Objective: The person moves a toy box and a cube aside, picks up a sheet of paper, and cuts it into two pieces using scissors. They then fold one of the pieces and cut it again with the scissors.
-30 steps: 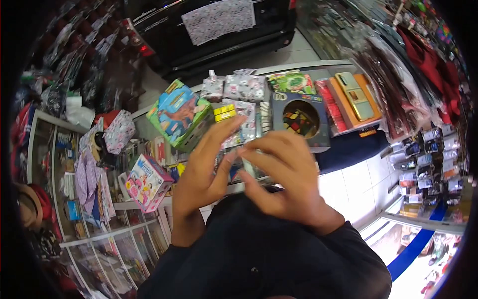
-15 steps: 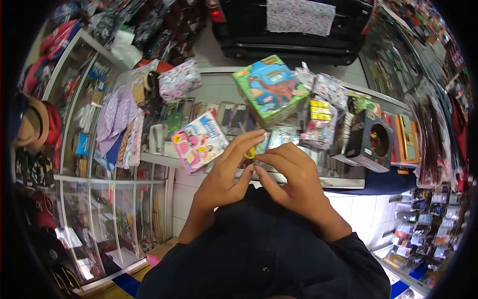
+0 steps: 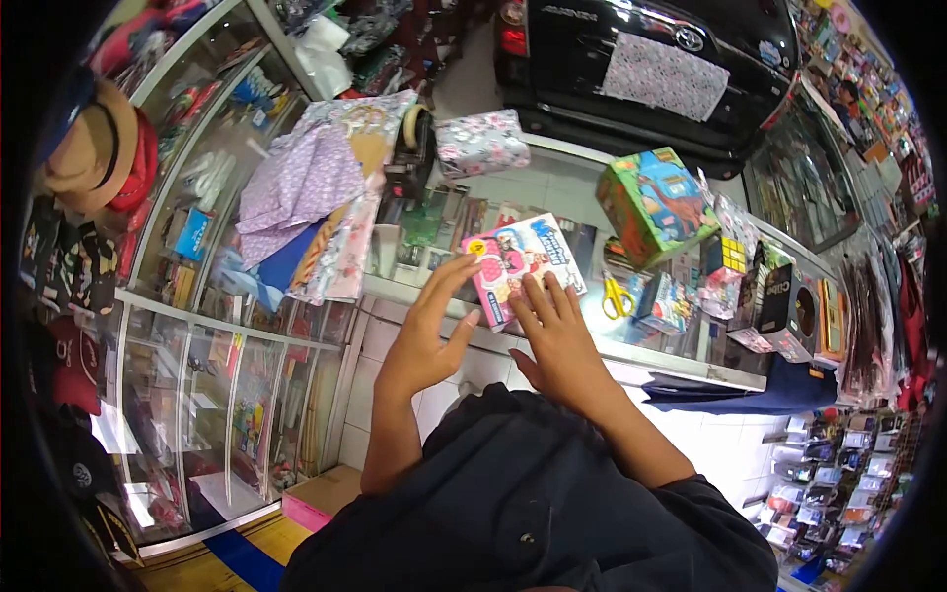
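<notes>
A pink and white box (image 3: 528, 261) with cartoon pictures lies flat on the glass counter in front of me. My left hand (image 3: 429, 331) is open, its fingers stretched out beside the box's left edge and the index fingertip right at the pink side. Spread fingers of my right hand (image 3: 557, 335) lie over the box's near right part, hiding some of its print. Right of that hand, yellow-handled scissors (image 3: 619, 299) rest on the counter, next to a small blue picture box (image 3: 663, 304).
Behind stands a green dinosaur box (image 3: 656, 207). A floral-wrapped parcel (image 3: 481, 143) and a tape dispenser (image 3: 409, 163) sit at the back left, near folded wrapping paper (image 3: 301, 187). A yellow-faced puzzle cube (image 3: 727, 257) and a black box (image 3: 784, 306) are on the right. A parked car (image 3: 651, 69) is beyond the counter.
The view has turned left, so the counter's things appear farther right. My hands, earlier close together by the scissors, have moved apart and over to the pink and white box.
</notes>
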Action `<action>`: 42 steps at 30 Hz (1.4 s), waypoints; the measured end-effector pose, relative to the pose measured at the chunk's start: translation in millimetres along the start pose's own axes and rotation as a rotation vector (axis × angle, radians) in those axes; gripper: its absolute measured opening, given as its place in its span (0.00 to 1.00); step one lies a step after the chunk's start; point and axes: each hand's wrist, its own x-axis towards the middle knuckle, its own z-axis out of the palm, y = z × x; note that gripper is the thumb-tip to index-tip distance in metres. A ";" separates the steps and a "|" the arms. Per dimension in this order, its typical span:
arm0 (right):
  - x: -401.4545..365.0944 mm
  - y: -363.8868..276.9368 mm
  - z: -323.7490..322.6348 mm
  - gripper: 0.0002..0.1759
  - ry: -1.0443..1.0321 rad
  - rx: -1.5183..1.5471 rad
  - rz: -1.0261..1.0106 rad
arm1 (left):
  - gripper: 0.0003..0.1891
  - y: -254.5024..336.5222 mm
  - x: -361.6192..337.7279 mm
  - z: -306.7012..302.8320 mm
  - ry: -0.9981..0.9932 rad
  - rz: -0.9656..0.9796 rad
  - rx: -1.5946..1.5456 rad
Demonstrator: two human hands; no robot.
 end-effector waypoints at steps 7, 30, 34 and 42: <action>37.0 -30.6 27.2 0.41 0.113 -0.103 -0.045 | 0.39 -32.7 -20.3 -34.8 -0.124 -0.062 0.034; 1.6 -20.8 34.7 0.35 0.561 0.306 0.394 | 0.31 -75.7 13.0 -3.2 -0.036 0.024 -0.031; -10.4 -2.6 26.5 0.28 0.651 -0.173 0.628 | 0.30 -75.4 24.7 11.7 0.021 0.112 0.039; -31.0 52.2 51.1 0.18 0.441 -0.181 0.825 | 0.45 -92.1 35.9 55.6 0.103 0.167 0.189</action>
